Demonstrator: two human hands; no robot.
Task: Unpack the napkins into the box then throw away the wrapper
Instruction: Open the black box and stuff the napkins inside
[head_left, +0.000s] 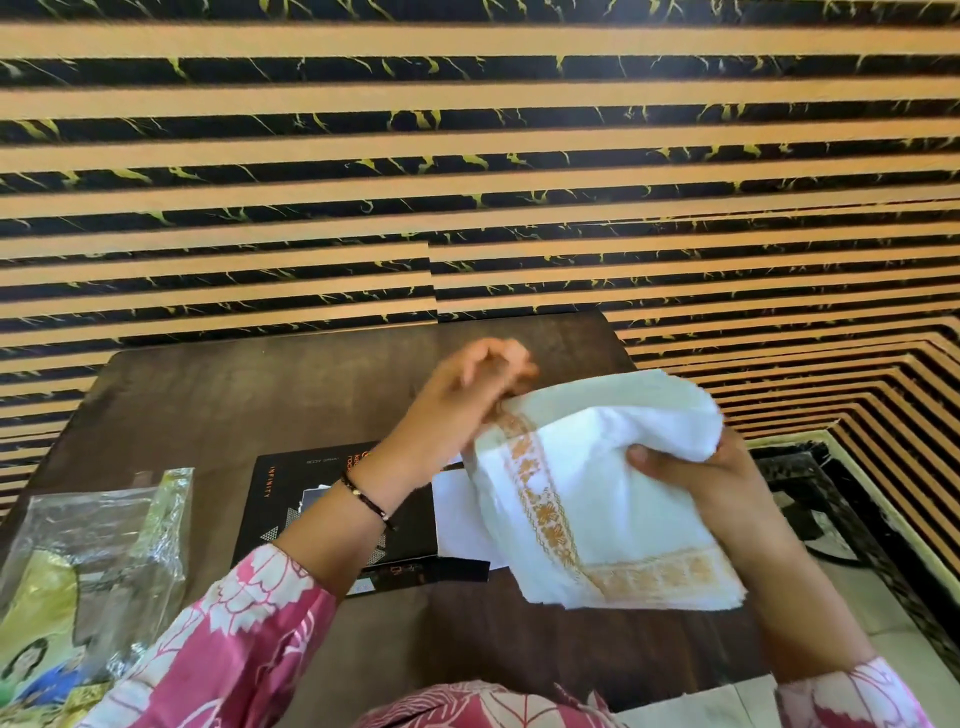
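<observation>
- head view: a stack of white napkins (602, 499) with an orange patterned border is held up above the table, gripped at its right edge by the right hand (691, 467), thumb pressed onto the top sheet and fingers wrapped behind.
- the left hand (467, 395) is raised at the stack's upper left corner; its fingers are blurred, loosely curled, and touching the corner, but whether a sheet is pinched cannot be told.
- the stack is bent over the right hand, with its lower edge hanging free towards the person.
- a dark bracelet (366, 496) is worn on the left wrist, and pink floral sleeves (244, 639) cover both forearms.
- a black box (337, 514) lies flat on the dark wooden table (260, 395), under and behind the left forearm; a white sheet (457, 514) is seen at its right side, partly hidden by the napkins.
- a clear plastic wrapper (98, 561) with yellow-green print is lying on the table's left side, well apart from the napkins.
- a wall (467, 156) of tan and black marbled stripes is seen behind the table.
</observation>
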